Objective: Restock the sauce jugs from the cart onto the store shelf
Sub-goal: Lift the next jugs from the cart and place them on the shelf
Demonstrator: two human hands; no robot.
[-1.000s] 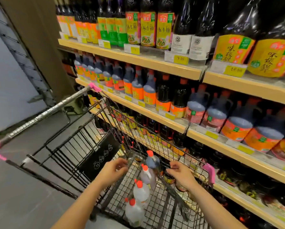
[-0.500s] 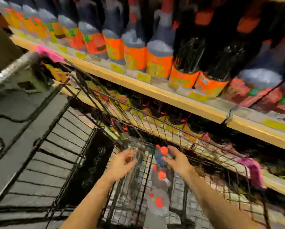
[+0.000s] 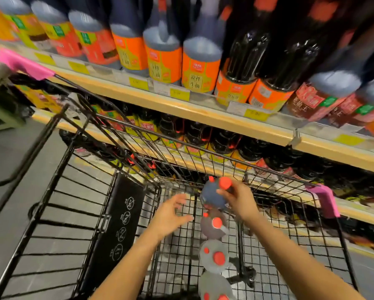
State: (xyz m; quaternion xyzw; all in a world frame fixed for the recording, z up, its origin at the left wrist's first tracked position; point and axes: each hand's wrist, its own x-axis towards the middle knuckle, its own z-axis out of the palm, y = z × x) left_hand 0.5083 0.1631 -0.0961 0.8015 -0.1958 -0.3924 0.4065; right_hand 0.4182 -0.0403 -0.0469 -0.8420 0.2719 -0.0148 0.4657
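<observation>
As seen from the head camera, which looks down into the cart, parts are labelled below
Right hand (image 3: pixel 239 201): fingers curled round the neck of a grey plastic sauce jug with an orange-red cap (image 3: pixel 212 194), holding it above the basket
Left hand (image 3: pixel 170 213): fingers spread and relaxed, holding nothing, just beside the held jug
Remaining jugs (image 3: pixel 213 255): three grey jugs with orange-red caps, in a row on the basket floor
Black wire shopping cart (image 3: pixel 125 135): pink plastic corner guards, parked against the shelving
Wooden store shelf (image 3: pixel 203 113): dark sauce bottles with orange labels, yellow price tags along its edge
</observation>
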